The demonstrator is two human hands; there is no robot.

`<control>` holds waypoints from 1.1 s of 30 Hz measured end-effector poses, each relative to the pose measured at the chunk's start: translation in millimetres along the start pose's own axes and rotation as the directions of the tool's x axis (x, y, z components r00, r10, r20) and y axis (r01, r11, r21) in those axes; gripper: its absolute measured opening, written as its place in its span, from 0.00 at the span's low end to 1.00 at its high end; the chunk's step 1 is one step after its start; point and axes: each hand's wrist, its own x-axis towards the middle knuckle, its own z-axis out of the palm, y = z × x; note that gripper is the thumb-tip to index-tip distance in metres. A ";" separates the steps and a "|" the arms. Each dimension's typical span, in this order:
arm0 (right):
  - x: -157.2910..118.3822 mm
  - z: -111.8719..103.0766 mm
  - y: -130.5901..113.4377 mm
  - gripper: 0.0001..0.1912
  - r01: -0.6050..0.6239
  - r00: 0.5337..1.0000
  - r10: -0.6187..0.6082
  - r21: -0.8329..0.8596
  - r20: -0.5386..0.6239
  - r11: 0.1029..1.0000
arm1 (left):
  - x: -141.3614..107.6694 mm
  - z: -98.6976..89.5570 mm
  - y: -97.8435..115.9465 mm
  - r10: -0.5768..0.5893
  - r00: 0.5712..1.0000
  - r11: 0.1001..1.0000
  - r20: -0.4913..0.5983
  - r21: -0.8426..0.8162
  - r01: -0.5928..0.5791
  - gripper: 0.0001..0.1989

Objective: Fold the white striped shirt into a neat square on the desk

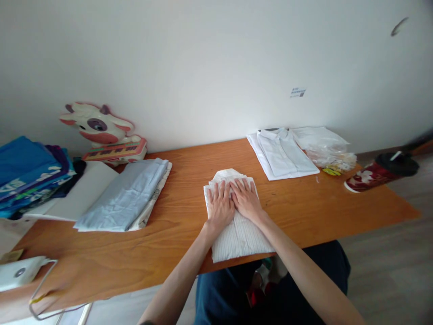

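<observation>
Both forearms reach over the near edge of the surface [176, 216] to a folded white shirt [237, 234]. Left hand [219, 205] and right hand [246, 198] lie side by side, touching, palms down on the shirt's far half. Fingers of both are stretched flat and close together, pressing the cloth, gripping nothing. The shirt sits at the middle of the near edge, its near end overhanging that edge slightly.

Bare wood surrounds the shirt on the left, right and far sides. Toward the left edge lies a folded blue cloth [125, 196], well apart from the shirt, with a white board [81, 189] and a blue stack [30, 174] beyond it. At the far edge, right of centre, rests a second folded shirt [284, 153], with plastic bags [328, 149] beside it. A red cup [379, 174] stands at the right edge. A cow-shaped toy [101, 131] leans at the wall, far left.
</observation>
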 end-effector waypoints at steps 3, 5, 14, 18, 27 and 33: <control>1.1 15.9 7.6 0.28 0.009 1.000 -0.007 0.059 -0.024 0.998 | 3.2 10.7 -5.0 0.022 1.000 0.999 -0.018 -0.045 -0.022 0.34; 1.0 22.6 11.3 0.28 0.024 0.999 -0.020 0.105 -0.044 0.994 | 3.2 15.4 -6.4 0.025 0.999 0.996 -0.034 -0.081 -0.028 0.33; -23.6 -13.0 0.4 0.28 0.063 0.998 -0.060 0.176 -0.020 0.982 | -12.7 -14.7 1.1 0.060 0.998 0.983 0.009 -0.176 -0.058 0.33; -92.0 -28.3 -15.4 0.31 0.060 0.997 -0.067 0.166 0.036 0.984 | -75.1 -36.2 17.6 0.149 0.987 0.977 0.059 -0.165 -0.137 0.33; -131.7 -43.3 -28.8 0.33 0.124 0.991 -0.133 0.215 0.025 0.969 | -114.7 -29.1 20.3 0.069 0.996 0.938 0.059 -0.344 -0.045 0.30; -191.1 -41.3 -59.0 0.46 0.178 0.981 -0.192 0.286 0.021 0.941 | -201.0 -33.4 18.9 -0.547 0.829 0.300 0.116 -0.897 0.324 0.19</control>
